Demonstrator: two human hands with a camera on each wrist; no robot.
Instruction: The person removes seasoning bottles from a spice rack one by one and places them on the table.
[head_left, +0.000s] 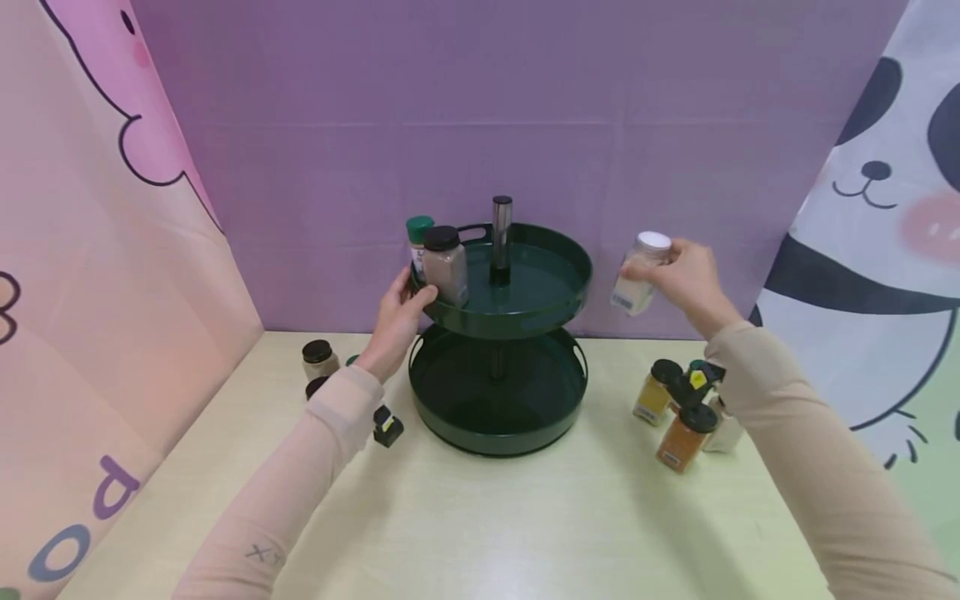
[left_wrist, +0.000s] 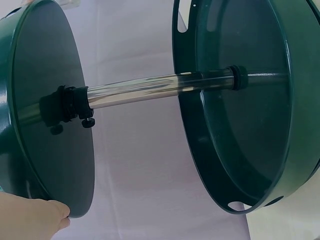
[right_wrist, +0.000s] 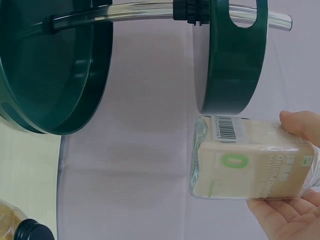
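Note:
A dark green two-tier round spice rack (head_left: 504, 325) stands at the table's back, on a metal post. My left hand (head_left: 397, 321) grips the left rim of its upper tray (head_left: 551, 310), and in the left wrist view my fingers (left_wrist: 59, 209) lie at that tray's lower edge. Just inside the rim stand a black-capped spice jar (head_left: 447, 271) and a green-capped spice jar (head_left: 420, 227), partly hidden. My right hand (head_left: 688, 273) holds up a white-capped jar of onion powder (right_wrist: 250, 167), tilted, right of the upper tray. The lower tray (head_left: 497, 408) shows bare green.
On the table's right cluster several spice jars, among them a yellow one (head_left: 652, 402) and an orange one (head_left: 680, 443). More jars (head_left: 318, 357) stand at the left, partly behind my left sleeve (head_left: 300, 479). A purple cloth backdrop (head_left: 360, 167) hangs right behind the rack.

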